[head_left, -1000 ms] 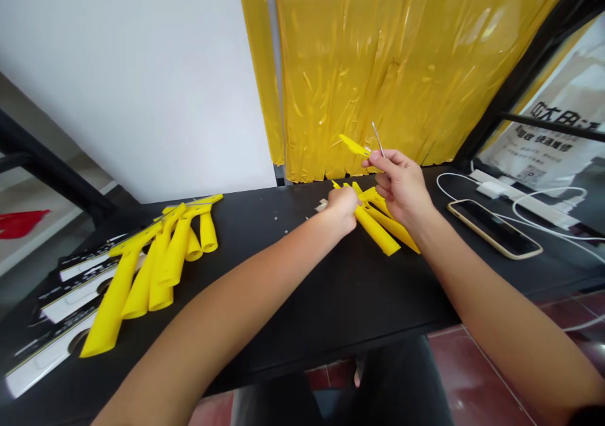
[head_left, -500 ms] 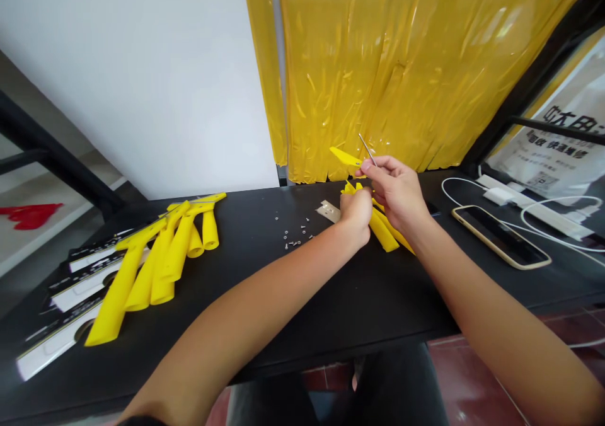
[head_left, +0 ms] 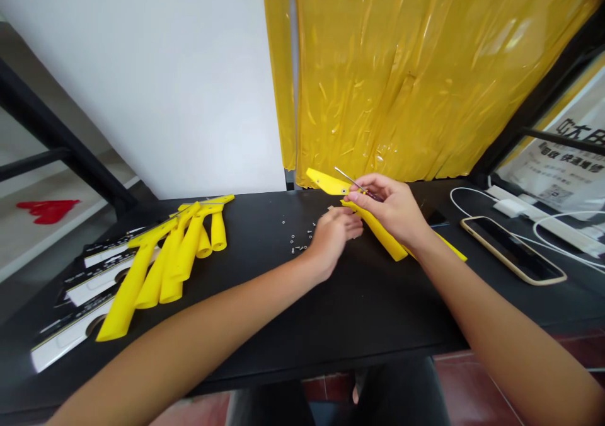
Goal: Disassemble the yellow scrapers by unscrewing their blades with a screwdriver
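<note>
Black table edge carries, at nine o'clock, a done-looking pile of yellow handles on white strips, and small screws lie loose at twelve. Right hand pinches a thin screwdriver against one more yellow handle; left hand has fingers loosely curled, holding nothing I can see.

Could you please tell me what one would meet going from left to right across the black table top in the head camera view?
Black-and-white cards → pile of yellow moulded plastic pieces → small metal screws → left hand → right hand → smartphone
</note>
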`<state>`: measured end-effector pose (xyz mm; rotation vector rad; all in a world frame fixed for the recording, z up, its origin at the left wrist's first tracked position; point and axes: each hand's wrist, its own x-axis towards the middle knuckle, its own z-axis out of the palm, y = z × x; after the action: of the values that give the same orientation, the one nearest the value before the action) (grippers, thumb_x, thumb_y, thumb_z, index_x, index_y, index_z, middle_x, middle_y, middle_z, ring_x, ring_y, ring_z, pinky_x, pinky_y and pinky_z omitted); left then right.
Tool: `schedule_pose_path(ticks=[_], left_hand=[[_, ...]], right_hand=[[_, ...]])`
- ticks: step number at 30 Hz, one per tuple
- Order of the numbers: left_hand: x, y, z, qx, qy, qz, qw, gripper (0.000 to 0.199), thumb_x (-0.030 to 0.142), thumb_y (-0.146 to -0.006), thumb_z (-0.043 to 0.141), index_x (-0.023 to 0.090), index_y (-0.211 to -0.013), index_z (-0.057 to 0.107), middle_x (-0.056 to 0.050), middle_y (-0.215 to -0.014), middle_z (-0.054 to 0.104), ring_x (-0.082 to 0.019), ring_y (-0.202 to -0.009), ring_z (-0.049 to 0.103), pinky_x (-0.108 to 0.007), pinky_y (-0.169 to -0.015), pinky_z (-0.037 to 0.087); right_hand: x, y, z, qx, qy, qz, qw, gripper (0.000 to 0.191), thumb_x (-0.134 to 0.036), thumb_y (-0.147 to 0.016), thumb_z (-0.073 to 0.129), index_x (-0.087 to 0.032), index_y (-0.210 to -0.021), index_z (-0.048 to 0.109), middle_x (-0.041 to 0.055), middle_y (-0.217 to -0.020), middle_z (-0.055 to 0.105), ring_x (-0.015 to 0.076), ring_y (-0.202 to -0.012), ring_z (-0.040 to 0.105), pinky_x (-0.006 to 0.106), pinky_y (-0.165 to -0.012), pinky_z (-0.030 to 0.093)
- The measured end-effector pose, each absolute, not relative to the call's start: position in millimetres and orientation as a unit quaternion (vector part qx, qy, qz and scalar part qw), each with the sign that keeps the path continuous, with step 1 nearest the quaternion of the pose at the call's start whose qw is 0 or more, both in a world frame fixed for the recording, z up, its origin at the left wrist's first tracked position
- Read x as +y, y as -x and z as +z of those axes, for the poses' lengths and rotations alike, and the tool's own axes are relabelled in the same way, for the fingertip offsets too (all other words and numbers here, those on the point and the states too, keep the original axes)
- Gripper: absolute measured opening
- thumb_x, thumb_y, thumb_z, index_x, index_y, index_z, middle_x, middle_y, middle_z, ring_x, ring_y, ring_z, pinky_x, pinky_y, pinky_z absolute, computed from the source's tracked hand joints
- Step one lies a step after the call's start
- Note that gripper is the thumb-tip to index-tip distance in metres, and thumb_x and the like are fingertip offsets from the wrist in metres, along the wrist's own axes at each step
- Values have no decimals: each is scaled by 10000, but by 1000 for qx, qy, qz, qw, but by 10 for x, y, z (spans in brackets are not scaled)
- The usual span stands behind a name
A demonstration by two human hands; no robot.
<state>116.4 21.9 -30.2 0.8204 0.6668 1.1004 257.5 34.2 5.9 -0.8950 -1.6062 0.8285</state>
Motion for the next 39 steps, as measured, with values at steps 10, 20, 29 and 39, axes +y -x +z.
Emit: schedule_pose_path(ticks=[10,20,29,39], left_hand=[[205,266,-7,339,-522,283,730,495,533,-883,387,141,-1041,644,-166,-880,736,-232,-585,663,-247,-393,384],[117,299,-70,362,-597,172,695,168,296,-841,629,175,-931,704,-43,-707,609,-76,-437,372,-201,-384,178],[145,261,-229,433,-587,329,601,255,443,-939,578,199,-983,635,63,-647,349,-73,-467,250,-209,-416,172],[138,262,-308,449,-731,320,403,286,437,-994,476,198,-1015,631,39,-684,518,-122,-546,415,-241,-511,336]], right_hand=[[227,-2323,-93,-771,315,442,333,196,-398,-859,726,-217,-910,668,14,-895,701,168,-820,657,316,-767,513],[113,-2100,-221,-779,316,446,306,199,-414,-880,701,-230,-955,690,23,-944,726,178,-855,669,313,-778,524],[107,-2222,-187,-809,415,152,388,204,-387,-953,619,-301,-1035,785,33,-1025,784,260,-903,720,392,-801,530],[52,-2172,-247,-855,404,70,317,255,-316,-991,557,-254,-1054,796,38,-905,791,200,-750,717,320,-717,521]])
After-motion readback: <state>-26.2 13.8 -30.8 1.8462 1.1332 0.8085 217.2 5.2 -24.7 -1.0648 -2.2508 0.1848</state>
